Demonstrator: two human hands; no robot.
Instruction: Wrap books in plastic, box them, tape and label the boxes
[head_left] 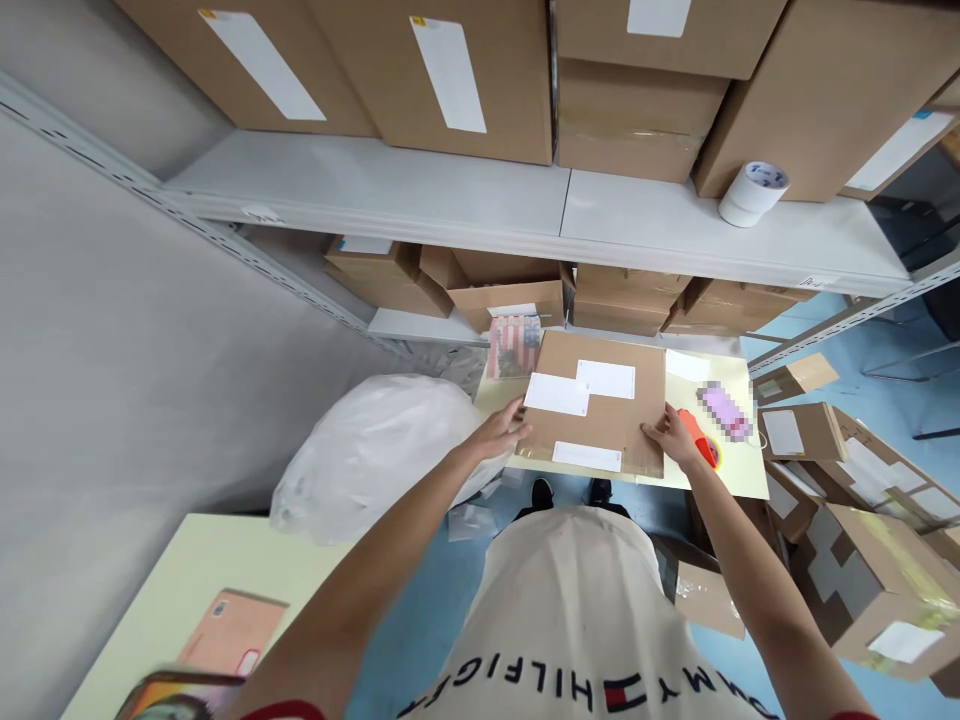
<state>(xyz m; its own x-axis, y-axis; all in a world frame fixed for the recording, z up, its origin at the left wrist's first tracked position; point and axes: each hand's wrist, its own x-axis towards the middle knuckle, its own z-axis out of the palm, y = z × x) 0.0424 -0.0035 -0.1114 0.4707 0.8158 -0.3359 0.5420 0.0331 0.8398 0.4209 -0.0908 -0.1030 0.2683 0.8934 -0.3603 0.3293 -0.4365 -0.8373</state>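
Note:
A flat cardboard box (611,425) with several white labels on its top lies on the pale yellow table in front of me. My left hand (501,432) grips its left side, with the thumb near the front and the fingers partly hidden at the edge. On the opposite side, my right hand (670,436) has its thumb on top of the box and its other fingers around the right edge. Close to my right hand is an orange-red tape dispenser (697,438). A package with a flag print (514,346) touches the box's back left corner.
A pixelated purple item (724,410) lies on the table's (739,480) right part. Metal shelving (480,205) with cartons and a white tape roll (752,193) stands ahead. A large white plastic bag (375,450) bulges at left; several cartons (862,580) crowd the floor at right.

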